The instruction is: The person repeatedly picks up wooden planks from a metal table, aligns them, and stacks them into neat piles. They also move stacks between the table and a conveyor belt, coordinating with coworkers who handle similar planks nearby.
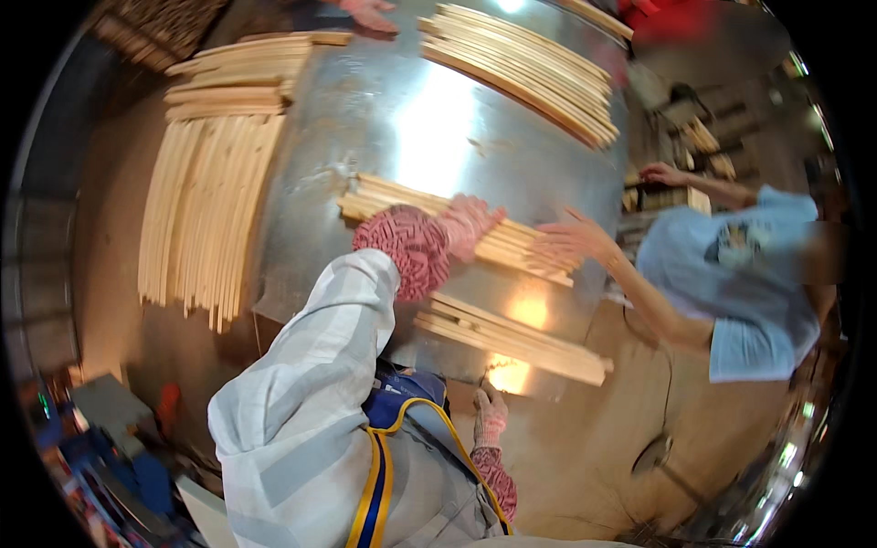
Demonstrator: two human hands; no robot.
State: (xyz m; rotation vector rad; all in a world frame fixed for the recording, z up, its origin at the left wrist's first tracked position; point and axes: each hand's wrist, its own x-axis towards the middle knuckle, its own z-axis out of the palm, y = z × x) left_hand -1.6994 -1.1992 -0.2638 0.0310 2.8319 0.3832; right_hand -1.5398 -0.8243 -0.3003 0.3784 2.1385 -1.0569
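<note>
My left hand (470,226), in a pink glove with a patterned pink sleeve cover, lies over a bundle of pale wooden strips (393,196) on the metal table (356,119). Its fingers stretch out to the right, slightly blurred. From the right, a co-worker's bare hand (575,242) reaches onto the other end of the same strips. My right hand (491,411), also gloved, is low at the table's near edge, fingertips toward the metal. Nothing shows in it, and its fingers are partly apart. A smaller group of strips (512,338) lies just beyond it.
Wooden strips (206,210) are stacked at the left, with more strips (237,78) laid across behind them. A long stack (516,73) sits at the far side. Another person's hand (370,14) rests at the far edge. A co-worker in a blue shirt (731,274) stands right.
</note>
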